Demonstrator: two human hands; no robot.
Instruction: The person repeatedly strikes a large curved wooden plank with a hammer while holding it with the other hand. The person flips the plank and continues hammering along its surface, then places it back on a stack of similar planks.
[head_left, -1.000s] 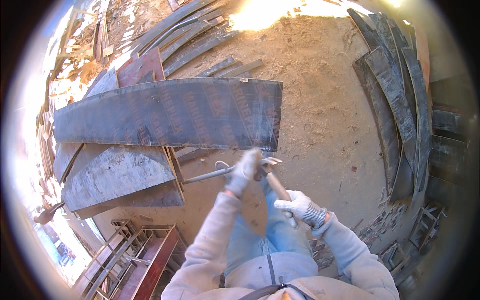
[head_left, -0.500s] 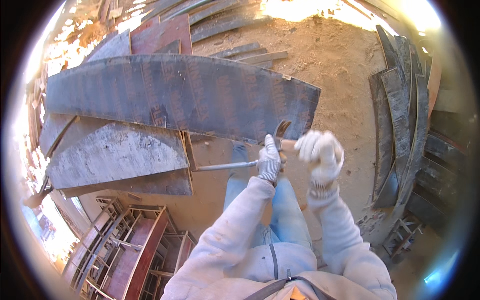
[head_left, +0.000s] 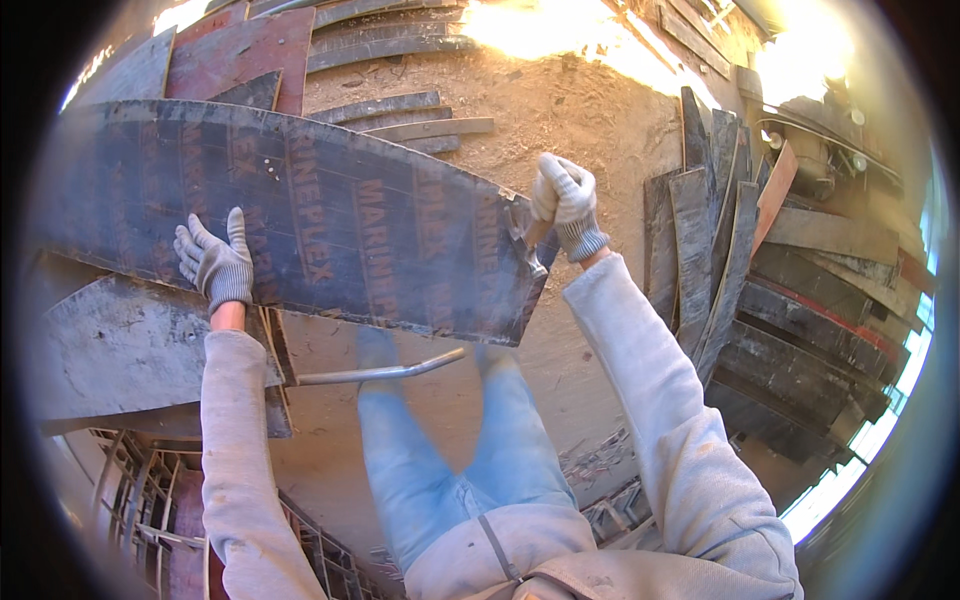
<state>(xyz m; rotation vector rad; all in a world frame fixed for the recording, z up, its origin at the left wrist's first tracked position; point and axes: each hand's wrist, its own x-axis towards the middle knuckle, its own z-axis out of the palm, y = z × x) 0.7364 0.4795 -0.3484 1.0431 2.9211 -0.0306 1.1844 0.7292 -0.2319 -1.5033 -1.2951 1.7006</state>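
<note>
Plywood everywhere in this one: a big dark curved plywood panel (head_left: 330, 215) is lying across the middle of the view, resting over another dark panel (head_left: 120, 350) at the lower left and sticking out above the sandy ground (head_left: 560, 110). The person's left hand (head_left: 215, 262), in a grey knit glove, is pressing flat on the panel's near edge with fingers spread wide, not gripping anything. The right hand (head_left: 565, 200), also gloved, is curled tight around the wooden handle of a hammer (head_left: 527, 240), and the hammer head is sitting right at the panel's right end, touching or almost touching the edge; hard to tell which. A bent metal bar (head_left: 385, 372) is lying on the ground just below the panel, between the panel and the person's blue jeans (head_left: 450, 460). Off to the right, a stack of more curved dark boards (head_left: 790, 290) is piled up, well apart from the hands. More planks (head_left: 400, 110) are lying in the dirt beyond the panel, and a metal frame rack (head_left: 150, 500) is showing at the lower left.
</note>
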